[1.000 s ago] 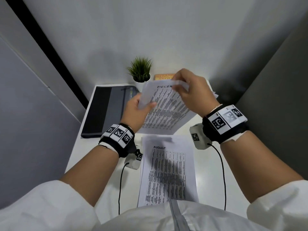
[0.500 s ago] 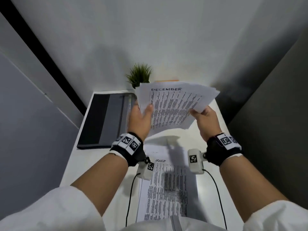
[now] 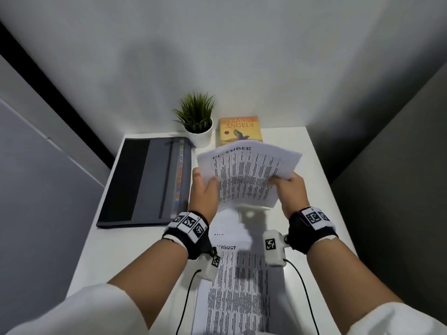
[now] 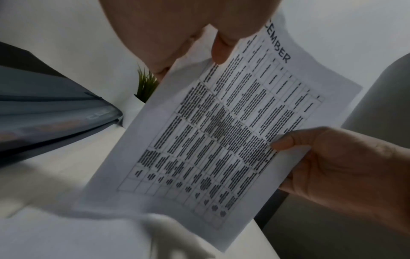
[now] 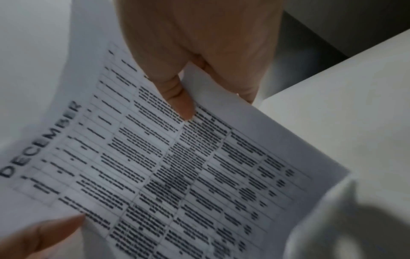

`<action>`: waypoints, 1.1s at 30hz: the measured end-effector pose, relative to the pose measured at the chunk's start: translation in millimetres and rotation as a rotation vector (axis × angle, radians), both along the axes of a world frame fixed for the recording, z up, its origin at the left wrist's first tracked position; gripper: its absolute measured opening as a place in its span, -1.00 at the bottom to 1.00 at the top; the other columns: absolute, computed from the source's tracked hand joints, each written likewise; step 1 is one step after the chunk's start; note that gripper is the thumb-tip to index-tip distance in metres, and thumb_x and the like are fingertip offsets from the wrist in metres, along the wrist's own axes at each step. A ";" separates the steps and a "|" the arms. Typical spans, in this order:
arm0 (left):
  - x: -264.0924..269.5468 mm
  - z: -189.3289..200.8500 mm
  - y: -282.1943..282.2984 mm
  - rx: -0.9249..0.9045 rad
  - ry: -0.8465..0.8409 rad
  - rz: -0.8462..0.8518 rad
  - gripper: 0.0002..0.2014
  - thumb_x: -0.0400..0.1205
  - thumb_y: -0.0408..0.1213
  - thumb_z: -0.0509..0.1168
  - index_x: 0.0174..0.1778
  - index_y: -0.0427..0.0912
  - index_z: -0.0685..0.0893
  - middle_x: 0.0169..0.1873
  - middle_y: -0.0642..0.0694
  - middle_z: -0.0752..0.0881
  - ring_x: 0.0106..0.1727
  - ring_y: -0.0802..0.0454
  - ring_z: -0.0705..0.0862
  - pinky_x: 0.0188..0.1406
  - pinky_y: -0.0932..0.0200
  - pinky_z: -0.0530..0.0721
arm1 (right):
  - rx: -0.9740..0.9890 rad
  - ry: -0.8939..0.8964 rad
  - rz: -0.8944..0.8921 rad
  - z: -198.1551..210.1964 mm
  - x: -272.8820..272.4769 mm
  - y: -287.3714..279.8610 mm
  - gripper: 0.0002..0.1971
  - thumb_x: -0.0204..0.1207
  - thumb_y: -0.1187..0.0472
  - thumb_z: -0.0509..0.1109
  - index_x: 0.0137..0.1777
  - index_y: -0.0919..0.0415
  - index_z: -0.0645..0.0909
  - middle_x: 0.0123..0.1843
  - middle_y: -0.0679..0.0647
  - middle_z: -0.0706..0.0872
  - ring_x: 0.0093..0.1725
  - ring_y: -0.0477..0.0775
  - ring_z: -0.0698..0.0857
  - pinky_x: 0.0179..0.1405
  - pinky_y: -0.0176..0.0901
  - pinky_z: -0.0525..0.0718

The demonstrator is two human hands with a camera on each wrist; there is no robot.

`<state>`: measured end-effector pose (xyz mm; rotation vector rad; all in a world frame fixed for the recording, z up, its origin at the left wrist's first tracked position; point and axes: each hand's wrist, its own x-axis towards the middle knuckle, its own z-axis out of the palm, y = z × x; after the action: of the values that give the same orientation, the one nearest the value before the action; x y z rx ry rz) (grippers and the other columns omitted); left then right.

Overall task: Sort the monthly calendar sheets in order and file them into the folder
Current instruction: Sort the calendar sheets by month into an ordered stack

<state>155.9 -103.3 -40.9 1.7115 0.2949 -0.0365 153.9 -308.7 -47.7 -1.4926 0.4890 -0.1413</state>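
Stack of sheets [image 3: 246, 175] held off table [image 3: 321, 213] between both hands, DECEMBER on top, heading end pointing away from body, long axis fore-aft, slightly fanned. Left hand [image 3: 203, 192] grips left edge, thumb on top; right hand [image 3: 289, 189] pinches right edge. AUGUST sheet [image 3: 239, 286] flat below wrists, heading likewise away. Folder [image 3: 145, 182] left of left hand, nearer that hand.

"DECEMBER" heads the top sheet [image 3: 246, 175] of the stack you hold, "AUGUST" heads the sheet [image 3: 238, 286] flat on your table, "ANGELS" shows on the orange book [image 3: 240, 130] beside your plant, its upper title line half cut off
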 end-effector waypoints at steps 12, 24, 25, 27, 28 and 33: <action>8.1 -17.8 0.6 0.054 0.152 -0.003 -0.39 0.74 -0.12 0.19 0.66 -0.22 0.14 0.62 -0.17 0.30 0.61 -0.14 0.29 0.54 0.08 0.23 | -0.030 0.122 0.037 -33.2 -4.8 -4.0 -0.74 0.29 0.39 0.38 -0.05 0.11 0.65 0.00 0.04 0.75 0.00 0.08 0.68 -0.06 -0.11 0.58; -5.1 -8.4 -2.9 0.099 0.170 -0.133 -0.48 0.73 -0.16 0.22 0.60 -0.20 0.28 0.50 -0.14 0.50 0.46 -0.11 0.50 0.49 -0.15 0.46 | 0.467 0.321 0.102 -48.1 -75.5 5.6 -0.78 0.53 0.41 0.42 -0.31 0.35 0.49 -0.45 0.13 0.60 -0.39 0.08 0.63 -0.23 -0.12 0.79; -11.7 -11.3 -4.7 0.107 0.172 -0.194 -0.53 0.72 -0.15 0.24 0.53 -0.21 0.35 0.39 -0.16 0.58 0.32 -0.08 0.60 0.37 -0.11 0.58 | 0.427 0.328 0.026 -49.3 -78.6 -0.7 -0.76 0.53 0.41 0.42 -0.29 0.30 0.44 -0.46 0.12 0.57 -0.41 0.07 0.61 -0.30 -0.15 0.77; -30.3 -17.7 -7.0 0.133 0.169 -0.325 -0.58 0.67 -0.12 0.32 0.38 -0.19 0.43 0.11 -0.09 0.64 0.00 0.05 0.65 -0.09 0.18 0.69 | 0.378 0.324 -0.129 -52.6 -83.0 -19.8 -0.75 0.55 0.41 0.41 -0.27 0.28 0.40 -0.40 0.14 0.59 -0.42 0.03 0.64 -0.40 -0.24 0.72; -40.5 -22.6 -5.8 0.203 0.160 -0.420 -0.56 0.63 -0.09 0.37 0.36 -0.13 0.44 0.07 -0.04 0.62 -0.03 0.09 0.63 -0.23 0.31 0.61 | 0.348 0.317 -0.189 -53.7 -84.8 -32.5 -0.78 0.56 0.41 0.40 -0.25 0.30 0.42 -0.39 0.13 0.62 -0.43 0.00 0.68 -0.43 -0.29 0.69; -71.5 -54.1 17.9 0.900 0.022 -0.980 -0.47 0.53 -0.05 0.46 0.40 -0.01 0.49 0.24 -0.05 0.47 0.28 -0.01 0.49 0.27 0.04 0.55 | 0.310 0.325 -0.401 -61.2 -88.5 -90.3 -0.86 0.62 0.42 0.30 0.13 0.44 0.55 0.01 0.16 0.69 -0.21 -0.01 0.66 -0.37 -0.30 0.75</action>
<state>84.4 -85.4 -95.0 2.5923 -0.6394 -0.7323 65.4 -399.0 -108.9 -1.1024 1.0251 -0.1290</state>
